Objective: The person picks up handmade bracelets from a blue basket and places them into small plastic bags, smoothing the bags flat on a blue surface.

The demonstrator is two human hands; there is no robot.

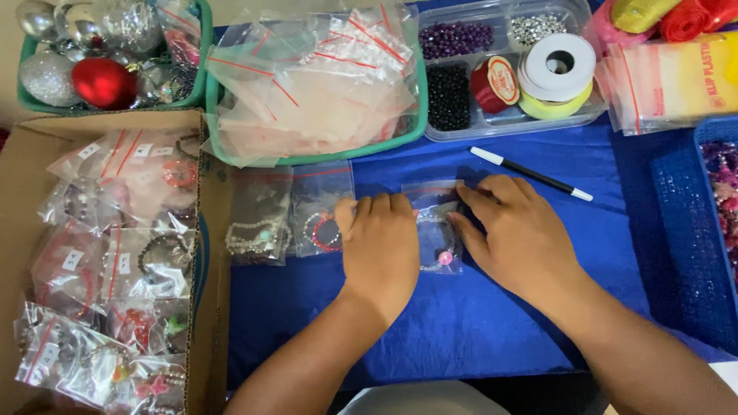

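A small clear zip bag [437, 230] with a beaded bracelet and a pink bead inside lies flat on the blue cloth [461, 323]. My left hand [378, 250] rests palm down on the bag's left edge, fingers together. My right hand [516, 234] presses on the bag's right edge and top corner, fingertips on the plastic. Neither hand lifts the bag. To the left lie two more bagged bracelets, one with white beads [257, 230] and one with red beads [323, 227], the latter touching my left hand.
A cardboard box [211, 253] of bagged bracelets stands at left. A green basket [307, 157] of empty zip bags, a clear bead tray [492, 127] with tape rolls, a black-and-white pen [530, 174], a blue basket [707, 230] and a green ornament basket [108, 101] ring the cloth.
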